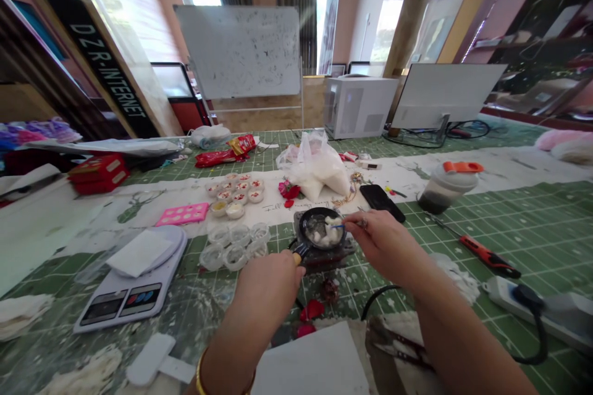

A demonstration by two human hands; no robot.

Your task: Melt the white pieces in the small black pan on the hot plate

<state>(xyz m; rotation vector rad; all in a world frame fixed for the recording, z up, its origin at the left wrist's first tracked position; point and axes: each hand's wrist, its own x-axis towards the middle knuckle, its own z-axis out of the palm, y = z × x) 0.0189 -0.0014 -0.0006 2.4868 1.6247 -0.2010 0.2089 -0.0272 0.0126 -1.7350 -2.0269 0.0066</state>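
A small black pan (pixel 322 228) sits on a dark portable hot plate (pixel 331 259), holding white lumps (pixel 328 231) in shiny melted liquid. My left hand (pixel 267 287) grips the pan's short handle (pixel 299 253) at the near left. My right hand (pixel 380 242) pinches a thin blue-tipped stick (pixel 345 225) between its fingers, and the tip reaches over the pan among the lumps. Whether the tip touches a lump, I cannot tell. A gold bangle (pixel 200 376) circles my left wrist.
Small clear cups (pixel 234 247) stand left of the pan, beside a digital kitchen scale (pixel 130 284). Filled cups (pixel 234 194), a pink mould (pixel 182 214), and a white plastic bag (pixel 315 166) lie beyond. A phone (pixel 382 202), screwdriver (pixel 484 257) and power strip (pixel 523 302) lie right.
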